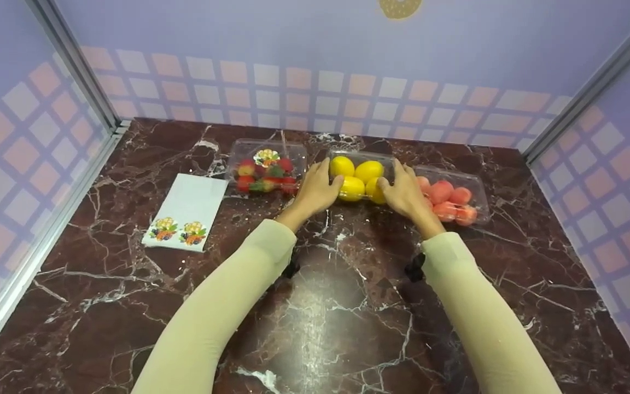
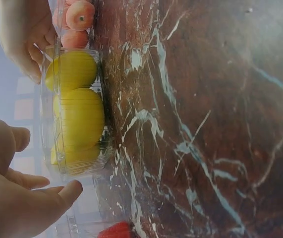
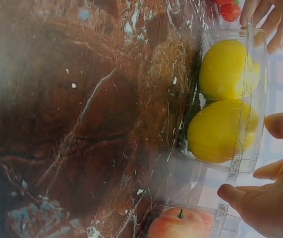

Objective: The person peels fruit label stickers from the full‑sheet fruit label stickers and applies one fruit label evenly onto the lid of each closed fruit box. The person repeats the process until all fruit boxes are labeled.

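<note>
A clear plastic box of yellow lemons stands lidded on the table between my two hands. On its left side, my left hand has its fingers loosely extended, the thumb near the front lemon. Opposite it, my right hand lies along the right side, its thumb over the front right corner. In the right wrist view, the fingertips sit close to the box's rim; I cannot tell how firmly either hand touches it. Neither hand's fingers curl round the box.
To the left stands a clear box of strawberries with a fruit sticker on its lid. A clear box of peach-like fruit stands right. A white sheet with two fruit stickers lies left. Tiled-pattern walls enclose the marble table.
</note>
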### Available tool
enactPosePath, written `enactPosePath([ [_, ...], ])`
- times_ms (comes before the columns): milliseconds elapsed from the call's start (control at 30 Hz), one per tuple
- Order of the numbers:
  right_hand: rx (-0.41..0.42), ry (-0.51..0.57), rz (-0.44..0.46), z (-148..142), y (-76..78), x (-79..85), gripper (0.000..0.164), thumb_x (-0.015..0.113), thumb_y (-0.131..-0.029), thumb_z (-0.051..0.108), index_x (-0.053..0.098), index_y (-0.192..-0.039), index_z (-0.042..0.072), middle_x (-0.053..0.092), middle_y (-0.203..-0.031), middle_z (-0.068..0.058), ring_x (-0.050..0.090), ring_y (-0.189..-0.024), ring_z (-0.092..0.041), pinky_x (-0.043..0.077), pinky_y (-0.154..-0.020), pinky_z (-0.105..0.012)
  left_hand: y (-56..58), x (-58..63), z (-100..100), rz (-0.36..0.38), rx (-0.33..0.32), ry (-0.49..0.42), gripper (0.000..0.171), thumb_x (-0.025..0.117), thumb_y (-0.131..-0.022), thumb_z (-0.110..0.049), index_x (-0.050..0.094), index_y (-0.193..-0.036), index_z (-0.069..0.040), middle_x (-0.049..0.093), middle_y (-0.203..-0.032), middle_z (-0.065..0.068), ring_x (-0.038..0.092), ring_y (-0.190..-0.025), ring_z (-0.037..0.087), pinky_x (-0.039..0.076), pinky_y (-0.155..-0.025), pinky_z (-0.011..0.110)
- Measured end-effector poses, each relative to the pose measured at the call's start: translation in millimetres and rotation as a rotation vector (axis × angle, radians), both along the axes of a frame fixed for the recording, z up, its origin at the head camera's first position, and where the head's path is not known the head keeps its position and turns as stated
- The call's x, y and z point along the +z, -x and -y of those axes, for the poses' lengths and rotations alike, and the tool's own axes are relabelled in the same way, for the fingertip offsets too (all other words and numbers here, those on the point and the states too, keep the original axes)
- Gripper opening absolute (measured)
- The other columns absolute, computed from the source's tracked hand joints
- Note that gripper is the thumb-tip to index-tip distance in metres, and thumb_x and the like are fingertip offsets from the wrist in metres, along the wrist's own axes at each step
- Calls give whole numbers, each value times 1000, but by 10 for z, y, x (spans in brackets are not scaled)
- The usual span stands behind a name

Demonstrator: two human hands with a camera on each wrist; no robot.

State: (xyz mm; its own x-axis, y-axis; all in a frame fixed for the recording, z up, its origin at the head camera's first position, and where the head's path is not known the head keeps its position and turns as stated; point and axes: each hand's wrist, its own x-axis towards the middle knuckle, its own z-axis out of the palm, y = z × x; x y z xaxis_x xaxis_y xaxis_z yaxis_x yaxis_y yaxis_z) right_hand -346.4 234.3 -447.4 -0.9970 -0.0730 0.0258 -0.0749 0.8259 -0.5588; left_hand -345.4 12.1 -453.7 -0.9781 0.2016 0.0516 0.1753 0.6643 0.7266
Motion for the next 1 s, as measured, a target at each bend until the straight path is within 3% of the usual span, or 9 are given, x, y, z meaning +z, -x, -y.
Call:
enactPosePath([
  [400, 11, 6, 8, -11, -15, -39, 68, 43, -108, 21, 20, -162, -14, 33, -162, -40, 31, -154, -50, 22, -130, -53, 22, -9, -61, -47, 34, 112, 60, 54, -110, -25, 41, -156, 10, 51, -153, 28, 48, -145, 39, 34, -126, 45],
  [433, 14, 15, 6, -16, -11, -49, 68, 44, -107, 20, 21, -161, -15, 33, -162, -40, 31, -153, -50, 22, -130, -54, 75, -95, -58, -68, 38, 114, 60, 53, -110, -29, 43, -156, 8, 54, -151, 26, 50, -142, 38, 35, -125, 44],
  [633, 26, 39, -43, -154, 166, -315, 70, 45, -105, 23, 25, -161, -13, 37, -160, -39, 36, -150, -52, 26, -127, -59, 45, -100, -33, -101, 51, 104, 52, 57, -108, -27, 56, -145, 9, 60, -138, 26, 58, -131, 39, 43, -118, 47],
  [667, 27, 38, -45, -169, 187, -348, 70, 45, -105, 23, 25, -162, -12, 37, -160, -39, 36, -150, -52, 27, -127, -59, -15, -20, -29, -90, 54, 99, 48, 59, -107, -23, 57, -142, 10, 60, -137, 28, 58, -129, 41, 45, -117, 49],
  [767, 32, 41, -46, -162, 147, -346, 69, 46, -104, 22, 27, -161, -12, 39, -160, -38, 37, -150, -50, 28, -127, -57, 36, -135, -29, -111, 79, 98, 42, 61, -105, -24, 61, -133, 7, 61, -129, 24, 62, -119, 40, 50, -109, 50],
  [900, 18, 42, -48, -167, 109, -391, 68, 47, -104, 24, 32, -160, -11, 41, -159, -37, 39, -150, -48, 30, -126, -57, -14, -152, -16, -115, 79, 111, 43, 63, -104, -26, 60, -131, 7, 60, -127, 24, 63, -115, 41, 51, -106, 52],
  [1000, 5, 16, -50, -156, 70, -394, 67, 49, -103, 24, 35, -159, -11, 43, -157, -37, 41, -148, -50, 32, -124, -60, -142, -48, 4, -90, 58, 125, 47, 61, -106, -26, 57, -134, 11, 58, -131, 29, 62, -118, 45, 50, -109, 52],
])
